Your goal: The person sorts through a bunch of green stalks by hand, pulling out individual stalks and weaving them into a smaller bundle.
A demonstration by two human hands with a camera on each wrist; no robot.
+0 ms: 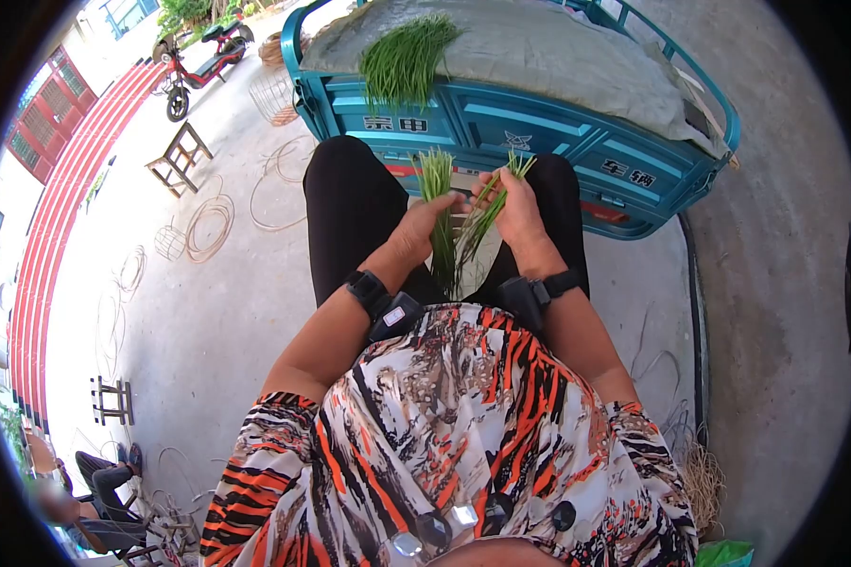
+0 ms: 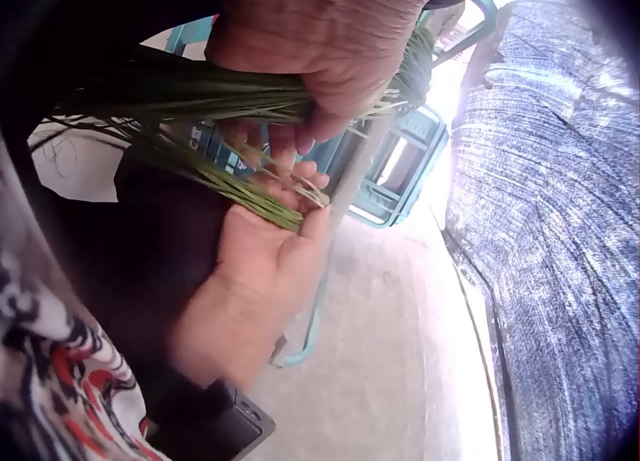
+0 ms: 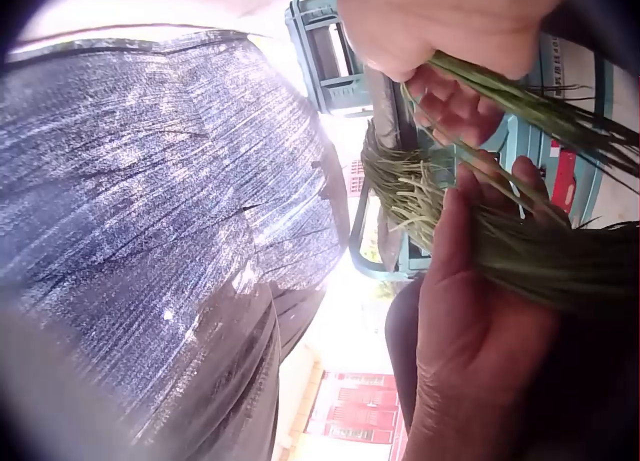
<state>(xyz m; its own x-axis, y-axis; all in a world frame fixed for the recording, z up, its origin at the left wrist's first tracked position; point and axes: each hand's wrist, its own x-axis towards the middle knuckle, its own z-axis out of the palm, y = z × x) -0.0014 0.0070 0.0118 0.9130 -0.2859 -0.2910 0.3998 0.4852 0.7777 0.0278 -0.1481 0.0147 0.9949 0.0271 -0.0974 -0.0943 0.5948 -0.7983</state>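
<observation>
Between the person's knees, the left hand [image 1: 414, 233] grips a thick bunch of chives [image 1: 435, 175], pale cut ends up and dark green leaves hanging down. Beside it the right hand [image 1: 520, 213] holds a thinner bunch of chives [image 1: 482, 223], slanting down across its fingers. In the left wrist view this thinner bunch [image 2: 265, 203] lies across the right palm [image 2: 260, 256]. A loose stalk or two stretch between the hands, close to the left fingertips. In the right wrist view, the left thumb [image 3: 455, 231] presses along the thick bunch [image 3: 500, 251].
A teal cargo tricycle [image 1: 501, 113] stands just ahead, with a heap of chives [image 1: 407, 61] on its grey cover [image 1: 558, 57]. To the left are a wooden stool [image 1: 180, 156], wire coils [image 1: 210, 227] and a red scooter [image 1: 203, 66]. Another person [image 1: 104, 491] sits at lower left.
</observation>
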